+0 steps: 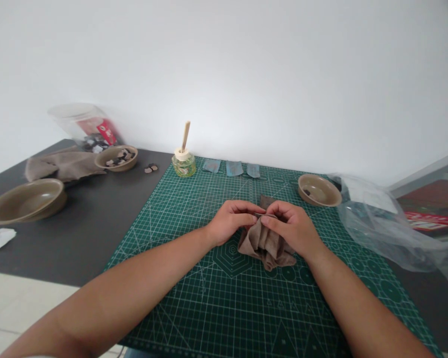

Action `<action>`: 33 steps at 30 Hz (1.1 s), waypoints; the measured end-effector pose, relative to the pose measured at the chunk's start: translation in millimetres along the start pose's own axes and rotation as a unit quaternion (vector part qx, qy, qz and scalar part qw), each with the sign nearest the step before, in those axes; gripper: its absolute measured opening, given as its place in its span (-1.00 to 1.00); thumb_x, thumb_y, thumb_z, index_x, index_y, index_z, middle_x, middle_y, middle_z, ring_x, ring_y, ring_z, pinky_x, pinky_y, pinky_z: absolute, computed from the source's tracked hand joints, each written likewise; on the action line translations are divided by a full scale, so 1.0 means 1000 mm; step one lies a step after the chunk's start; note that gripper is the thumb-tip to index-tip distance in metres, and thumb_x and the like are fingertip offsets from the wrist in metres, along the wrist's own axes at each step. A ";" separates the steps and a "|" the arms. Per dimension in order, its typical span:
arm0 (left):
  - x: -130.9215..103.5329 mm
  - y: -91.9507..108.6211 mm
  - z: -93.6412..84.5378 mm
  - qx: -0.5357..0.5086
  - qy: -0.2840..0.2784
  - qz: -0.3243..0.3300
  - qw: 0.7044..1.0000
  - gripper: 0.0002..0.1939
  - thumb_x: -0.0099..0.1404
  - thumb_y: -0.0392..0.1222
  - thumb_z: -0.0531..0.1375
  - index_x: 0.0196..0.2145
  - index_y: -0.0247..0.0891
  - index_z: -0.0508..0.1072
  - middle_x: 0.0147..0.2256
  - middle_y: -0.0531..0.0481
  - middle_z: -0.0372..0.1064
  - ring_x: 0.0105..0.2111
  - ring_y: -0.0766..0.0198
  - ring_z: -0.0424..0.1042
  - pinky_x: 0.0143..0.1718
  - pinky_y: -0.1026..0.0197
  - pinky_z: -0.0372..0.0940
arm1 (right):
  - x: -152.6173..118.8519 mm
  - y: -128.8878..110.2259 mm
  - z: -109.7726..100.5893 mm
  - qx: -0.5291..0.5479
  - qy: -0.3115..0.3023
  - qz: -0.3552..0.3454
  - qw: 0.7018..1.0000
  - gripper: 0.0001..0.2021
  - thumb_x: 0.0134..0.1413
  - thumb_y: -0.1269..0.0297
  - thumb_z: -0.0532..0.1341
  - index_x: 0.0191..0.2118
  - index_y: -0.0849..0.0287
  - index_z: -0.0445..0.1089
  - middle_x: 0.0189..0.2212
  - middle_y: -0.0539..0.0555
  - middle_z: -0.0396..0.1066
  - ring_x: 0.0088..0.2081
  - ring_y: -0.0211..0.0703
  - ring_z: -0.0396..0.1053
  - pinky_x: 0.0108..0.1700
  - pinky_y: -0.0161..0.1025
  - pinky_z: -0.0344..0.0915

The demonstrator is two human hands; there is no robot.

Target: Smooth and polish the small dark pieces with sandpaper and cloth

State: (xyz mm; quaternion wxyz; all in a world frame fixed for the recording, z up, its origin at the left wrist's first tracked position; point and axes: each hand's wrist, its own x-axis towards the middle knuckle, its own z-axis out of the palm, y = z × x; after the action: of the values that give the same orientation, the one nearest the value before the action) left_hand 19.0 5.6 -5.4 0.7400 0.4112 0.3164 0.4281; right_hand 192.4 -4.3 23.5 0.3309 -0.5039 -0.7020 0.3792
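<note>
A crumpled brown cloth lies gathered in folds on the green cutting mat. My left hand pinches its upper left edge between thumb and fingers. From the right, my right hand grips the top of the same cloth, its thumb pressed on the folds. The fingertips of both hands are close together. A darker brown piece shows just behind them on the mat; whether it joins the cloth, I cannot tell.
Beyond my hands stand a reed diffuser and flat packets. Right: a bowl and a clear plastic bag. Left: a large bowl, a bowl of small pieces, another cloth and a clear container.
</note>
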 end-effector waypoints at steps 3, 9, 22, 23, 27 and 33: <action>0.001 0.000 -0.002 0.016 -0.009 0.026 1.000 -0.73 -0.09 -0.39 0.26 -0.35 -0.30 0.58 -0.35 -0.06 0.53 -0.33 0.25 0.45 -0.20 0.20 0.28 | 0.001 0.000 0.001 -0.025 -0.003 0.004 1.000 -0.78 -0.05 0.13 0.22 -0.47 0.19 0.33 -0.59 -0.03 0.33 -0.54 -0.27 0.27 -0.50 -0.34 0.18; 0.000 0.001 -0.001 0.062 -0.014 0.052 0.997 -0.72 -0.05 -0.39 0.26 -0.30 -0.30 0.58 -0.32 -0.09 0.54 -0.28 0.20 0.49 -0.14 0.15 0.31 | 0.001 -0.001 0.000 -0.111 -0.009 -0.023 0.994 -0.76 0.00 0.11 0.19 -0.44 0.19 0.41 -0.56 -0.01 0.40 -0.51 -0.24 0.32 -0.47 -0.32 0.19; -0.001 0.003 -0.003 0.097 -0.046 0.059 0.992 -0.73 -0.01 -0.31 0.29 -0.27 -0.29 0.57 -0.27 -0.10 0.53 -0.29 0.20 0.48 -0.19 0.16 0.34 | 0.001 -0.002 -0.002 -0.089 -0.015 -0.009 0.996 -0.73 -0.01 0.07 0.20 -0.52 0.18 0.42 -0.62 0.00 0.40 -0.55 -0.23 0.31 -0.51 -0.32 0.17; -0.001 0.003 -0.003 0.096 -0.045 0.059 0.993 -0.73 -0.01 -0.30 0.29 -0.27 -0.29 0.57 -0.28 -0.10 0.53 -0.30 0.20 0.48 -0.19 0.16 0.34 | 0.001 -0.002 -0.002 -0.090 -0.019 -0.009 0.996 -0.73 0.00 0.09 0.19 -0.51 0.18 0.43 -0.61 0.00 0.40 -0.54 -0.23 0.31 -0.50 -0.32 0.17; 0.000 0.002 -0.003 0.077 -0.031 0.057 0.995 -0.73 -0.02 -0.29 0.30 -0.27 -0.29 0.57 -0.29 -0.10 0.53 -0.30 0.20 0.47 -0.19 0.15 0.33 | 0.001 -0.002 -0.004 -0.089 -0.034 -0.022 0.995 -0.79 0.02 0.18 0.16 -0.46 0.17 0.45 -0.58 0.00 0.42 -0.51 -0.21 0.33 -0.45 -0.30 0.20; -0.001 0.003 -0.002 0.082 -0.048 0.061 0.994 -0.73 -0.03 -0.32 0.30 -0.29 -0.27 0.58 -0.34 -0.06 0.53 -0.36 0.27 0.45 -0.28 0.23 0.31 | 0.001 0.000 -0.003 -0.073 -0.022 0.002 0.997 -0.71 -0.01 0.07 0.19 -0.53 0.19 0.42 -0.61 0.01 0.40 -0.54 -0.22 0.31 -0.51 -0.31 0.17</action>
State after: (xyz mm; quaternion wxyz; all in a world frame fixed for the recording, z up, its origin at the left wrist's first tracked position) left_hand 16.3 6.5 -4.0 0.6902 0.5092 0.2893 0.4250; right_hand 194.2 -2.7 25.2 0.2766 -0.5195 -0.7342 0.3384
